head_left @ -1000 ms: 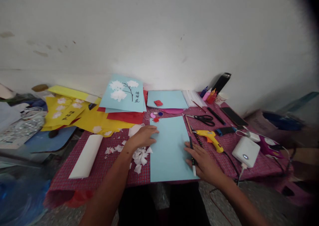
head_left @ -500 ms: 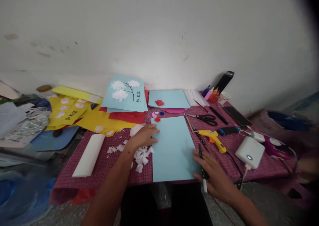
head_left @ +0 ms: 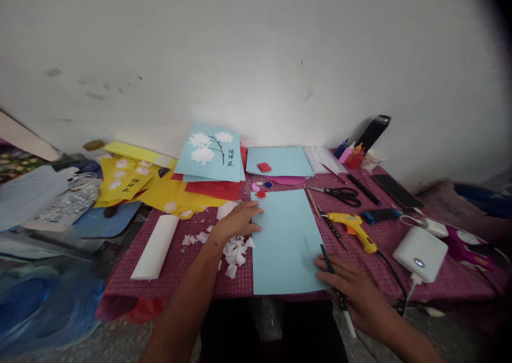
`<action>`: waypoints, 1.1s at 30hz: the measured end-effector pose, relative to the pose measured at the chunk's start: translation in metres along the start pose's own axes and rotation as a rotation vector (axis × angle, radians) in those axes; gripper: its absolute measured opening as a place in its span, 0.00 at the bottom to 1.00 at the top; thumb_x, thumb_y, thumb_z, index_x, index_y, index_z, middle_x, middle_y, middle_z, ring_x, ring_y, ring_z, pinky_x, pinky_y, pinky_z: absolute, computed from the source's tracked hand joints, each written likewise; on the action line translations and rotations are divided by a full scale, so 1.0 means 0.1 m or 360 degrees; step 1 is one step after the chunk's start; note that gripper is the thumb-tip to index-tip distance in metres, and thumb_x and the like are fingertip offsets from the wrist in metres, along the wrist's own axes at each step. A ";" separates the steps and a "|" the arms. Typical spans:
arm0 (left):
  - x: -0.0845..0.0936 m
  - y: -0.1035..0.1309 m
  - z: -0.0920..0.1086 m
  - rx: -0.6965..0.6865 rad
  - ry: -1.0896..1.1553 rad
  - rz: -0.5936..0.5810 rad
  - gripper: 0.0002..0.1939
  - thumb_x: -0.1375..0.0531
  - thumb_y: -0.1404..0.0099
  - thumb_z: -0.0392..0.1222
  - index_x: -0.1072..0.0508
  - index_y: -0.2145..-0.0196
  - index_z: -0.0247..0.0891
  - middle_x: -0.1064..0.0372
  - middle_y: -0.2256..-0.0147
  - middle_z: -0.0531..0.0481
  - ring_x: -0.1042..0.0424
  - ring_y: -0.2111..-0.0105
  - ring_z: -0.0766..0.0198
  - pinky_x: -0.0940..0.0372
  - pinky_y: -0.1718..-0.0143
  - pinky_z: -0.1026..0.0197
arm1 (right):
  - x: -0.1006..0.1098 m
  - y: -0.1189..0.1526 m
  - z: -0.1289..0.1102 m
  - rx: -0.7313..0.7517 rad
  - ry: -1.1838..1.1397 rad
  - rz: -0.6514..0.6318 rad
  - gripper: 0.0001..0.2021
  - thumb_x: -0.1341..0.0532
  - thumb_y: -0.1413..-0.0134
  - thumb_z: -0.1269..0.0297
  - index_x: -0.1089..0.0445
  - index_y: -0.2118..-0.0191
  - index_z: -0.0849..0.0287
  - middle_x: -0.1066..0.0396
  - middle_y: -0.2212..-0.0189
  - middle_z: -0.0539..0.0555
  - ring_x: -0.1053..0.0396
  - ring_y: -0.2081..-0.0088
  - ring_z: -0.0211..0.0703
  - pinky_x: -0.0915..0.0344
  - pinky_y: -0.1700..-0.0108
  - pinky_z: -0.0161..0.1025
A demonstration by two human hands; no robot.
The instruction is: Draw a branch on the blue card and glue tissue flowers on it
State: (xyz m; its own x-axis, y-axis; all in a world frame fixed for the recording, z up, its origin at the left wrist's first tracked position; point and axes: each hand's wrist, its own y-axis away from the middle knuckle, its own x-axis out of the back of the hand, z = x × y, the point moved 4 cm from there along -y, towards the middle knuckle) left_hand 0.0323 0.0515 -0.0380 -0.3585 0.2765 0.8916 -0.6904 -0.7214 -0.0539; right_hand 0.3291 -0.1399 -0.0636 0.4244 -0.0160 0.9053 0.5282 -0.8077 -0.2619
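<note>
A light-blue sheet of paper (head_left: 284, 245) lies flat near the table's front edge. My left hand (head_left: 240, 219) rests at its upper left edge, fingers apart, with nothing held. At the sheet's lower right, my right hand (head_left: 356, 288) has a dark pen (head_left: 327, 259) with light dots and a white end between its fingers; the pen lies slanted across the hand, and the fingertips touch the sheet's edge. Torn white paper scraps (head_left: 236, 253) are heaped beside my left wrist. Beyond the sheet are small coloured discs (head_left: 261, 194) and a folded red paper piece (head_left: 264, 167).
Right of the sheet lie scissors (head_left: 340, 194), a yellow glue gun (head_left: 354, 228), a white power bank (head_left: 420, 253) with cables and a phone (head_left: 396, 190). At left are a white paper roll (head_left: 155, 248) and yellow paper (head_left: 180, 192). A blue flower picture (head_left: 210, 152) leans behind.
The whole view has shifted, so the table things appear slightly further right. Both hands keep nearly the same places by the blue sheet; the pen is still in my right hand.
</note>
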 end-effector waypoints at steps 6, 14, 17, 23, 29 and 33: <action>0.00 0.01 -0.01 0.0033 0.0017 0.0001 0.29 0.33 0.40 0.50 0.30 0.42 0.42 0.42 0.35 0.41 0.42 0.35 0.47 0.46 0.36 0.48 | -0.04 0.14 0.12 0.0008 0.0014 0.0191 0.22 0.43 0.40 0.75 0.28 0.45 0.43 0.27 0.44 0.55 0.30 0.42 0.52 0.28 0.46 0.55; -0.01 0.00 -0.02 0.0042 0.0007 -0.0034 0.31 0.32 0.41 0.51 0.30 0.41 0.41 0.44 0.34 0.40 0.44 0.35 0.47 0.47 0.36 0.49 | -0.01 0.12 0.09 0.0040 0.0080 0.0142 0.21 0.42 0.42 0.76 0.28 0.47 0.46 0.28 0.43 0.55 0.31 0.42 0.55 0.29 0.47 0.57; 0.00 0.00 -0.01 0.0037 0.0000 -0.0046 0.32 0.33 0.41 0.51 0.31 0.41 0.40 0.44 0.34 0.40 0.44 0.35 0.47 0.47 0.36 0.49 | 0.08 0.11 0.01 -0.0034 0.0060 0.0143 0.23 0.37 0.43 0.69 0.32 0.42 0.47 0.32 0.40 0.57 0.35 0.39 0.58 0.31 0.44 0.59; 0.05 0.01 0.03 0.0023 0.0017 -0.0001 0.29 0.33 0.40 0.50 0.30 0.42 0.42 0.41 0.36 0.41 0.41 0.36 0.47 0.45 0.37 0.49 | 0.23 -0.06 -0.17 -0.0286 -0.0199 0.0316 0.23 0.42 0.36 0.67 0.38 0.37 0.46 0.30 0.42 0.58 0.32 0.42 0.56 0.32 0.44 0.58; 0.14 -0.02 0.18 -0.0072 0.0327 0.0184 0.22 0.36 0.36 0.46 0.27 0.45 0.40 0.29 0.44 0.43 0.32 0.44 0.54 0.39 0.41 0.53 | 0.17 -0.69 -0.27 -0.0605 -0.0799 0.0485 0.17 0.45 0.32 0.59 0.32 0.42 0.53 0.22 0.60 0.56 0.23 0.62 0.45 0.26 0.59 0.42; 0.17 -0.03 0.34 -0.0105 0.0726 0.0085 0.20 0.36 0.36 0.46 0.26 0.47 0.39 0.24 0.50 0.45 0.26 0.52 0.58 0.33 0.51 0.59 | 0.06 -1.19 -0.31 -0.0669 -0.1097 0.0554 0.15 0.42 0.36 0.53 0.25 0.54 0.57 0.24 0.69 0.54 0.27 0.71 0.42 0.29 0.68 0.38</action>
State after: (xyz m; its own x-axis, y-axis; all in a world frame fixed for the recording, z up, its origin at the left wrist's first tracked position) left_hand 0.0496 0.0369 -0.0075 -0.6241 0.5020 0.5988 -0.6969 -0.7042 -0.1359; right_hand 0.2459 -0.0622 -0.0163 0.9323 -0.0523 0.3580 0.0289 -0.9756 -0.2178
